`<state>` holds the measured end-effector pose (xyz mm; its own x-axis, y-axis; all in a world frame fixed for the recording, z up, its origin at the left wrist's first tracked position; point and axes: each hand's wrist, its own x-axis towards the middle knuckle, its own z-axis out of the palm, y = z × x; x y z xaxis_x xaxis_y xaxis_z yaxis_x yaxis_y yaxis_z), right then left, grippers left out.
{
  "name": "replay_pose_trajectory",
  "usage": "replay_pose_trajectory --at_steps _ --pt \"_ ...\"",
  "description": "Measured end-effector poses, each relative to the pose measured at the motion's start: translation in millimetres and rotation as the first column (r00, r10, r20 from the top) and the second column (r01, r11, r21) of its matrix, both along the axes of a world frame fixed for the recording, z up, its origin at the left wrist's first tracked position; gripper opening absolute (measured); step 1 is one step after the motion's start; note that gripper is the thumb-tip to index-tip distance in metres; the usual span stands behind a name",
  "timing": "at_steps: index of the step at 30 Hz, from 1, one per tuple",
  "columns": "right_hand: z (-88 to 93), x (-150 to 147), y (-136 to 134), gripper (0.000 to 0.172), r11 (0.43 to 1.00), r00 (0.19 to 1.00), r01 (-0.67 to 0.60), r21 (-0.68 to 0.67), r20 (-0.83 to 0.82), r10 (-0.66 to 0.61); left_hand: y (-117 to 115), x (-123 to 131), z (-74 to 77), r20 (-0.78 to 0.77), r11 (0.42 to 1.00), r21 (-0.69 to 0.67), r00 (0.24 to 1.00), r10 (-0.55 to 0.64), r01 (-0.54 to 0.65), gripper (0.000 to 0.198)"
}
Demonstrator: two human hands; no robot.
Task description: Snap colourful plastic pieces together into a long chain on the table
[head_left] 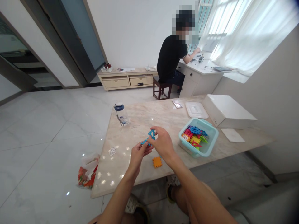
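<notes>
Above the table, my left hand (139, 153) pinches a flat blue interlocking puzzle tile (144, 142) with toothed edges. My right hand (162, 140) grips a second blue interlocking tile (151, 134), held upright against the first. The two tiles touch at an edge, though my fingers hide whether they are locked together. Just below my hands an orange interlocking tile (157, 162) lies flat on the table. To the right, a light-blue plastic bin (213, 141) holds a pile of interlocking tiles (195, 136) in blue, red, yellow, orange and green.
On the marble-topped table (140, 118) stand a clear bottle (122, 115), a white box (230, 109), a translucent lid (196, 110), a phone (177, 103) and white pieces (112, 151). A plastic bag (87, 172) sits on the floor. Beyond, a person (171, 56) sits at a white desk (203, 79).
</notes>
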<state>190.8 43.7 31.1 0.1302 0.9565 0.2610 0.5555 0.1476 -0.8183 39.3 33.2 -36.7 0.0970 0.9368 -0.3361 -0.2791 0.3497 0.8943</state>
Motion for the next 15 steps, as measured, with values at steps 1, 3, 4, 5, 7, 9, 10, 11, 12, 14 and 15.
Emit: replay_pose_trajectory --at_steps 1,3,4,5,7,9,10,11,12,14,15 --pt "1.1 3 -4 0.039 1.000 1.000 -0.004 -0.008 0.017 0.004 -3 2 -0.8 0.006 1.000 -0.010 1.000 0.006 -0.006 0.045" --pt "4.0 6 -11 0.040 0.999 0.999 -0.005 -0.031 0.045 0.007 -9 5 -1.6 0.011 0.999 -0.036 1.000 0.021 -0.021 0.046" --pt "5.8 7 -15 0.040 0.999 0.998 -0.004 -0.040 0.060 0.006 -12 6 -1.8 0.013 0.999 -0.047 1.000 0.027 -0.027 0.044" --pt "7.6 8 -17 0.041 0.999 0.997 -0.004 -0.048 0.075 0.008 -14 7 -1.8 0.017 0.998 -0.057 0.999 0.031 -0.030 0.042" --pt "11.3 9 -21 0.042 0.997 0.994 -0.012 -0.070 0.103 0.019 -17 8 -1.7 0.040 0.997 -0.071 0.999 0.036 -0.033 0.039" --pt "14.0 11 -23 0.041 0.995 0.989 -0.025 -0.098 0.146 0.039 -17 8 -1.2 0.071 0.996 -0.080 0.996 0.052 -0.047 0.035" --pt "14.9 12 -23 0.039 0.993 0.983 -0.034 -0.109 0.176 0.053 -16 7 -0.8 0.085 0.995 -0.084 0.994 0.065 -0.058 0.033" --pt "15.4 14 -23 0.038 0.992 0.976 -0.041 -0.121 0.206 0.066 -15 7 -0.3 0.098 0.994 -0.084 0.992 0.079 -0.070 0.031" --pt "15.5 15 -22 0.037 0.990 0.970 -0.044 -0.136 0.230 0.075 -13 7 0.3 0.108 0.993 -0.084 0.990 0.088 -0.080 0.029" --pt "15.0 17 -20 0.037 0.983 0.962 -0.034 -0.178 0.261 0.080 -10 5 1.0 0.122 0.993 -0.089 0.989 0.085 -0.074 0.027" --pt "14.6 19 -19 0.038 0.980 0.958 -0.021 -0.199 0.278 0.077 -9 5 1.0 0.125 0.994 -0.094 0.989 0.075 -0.063 0.027"
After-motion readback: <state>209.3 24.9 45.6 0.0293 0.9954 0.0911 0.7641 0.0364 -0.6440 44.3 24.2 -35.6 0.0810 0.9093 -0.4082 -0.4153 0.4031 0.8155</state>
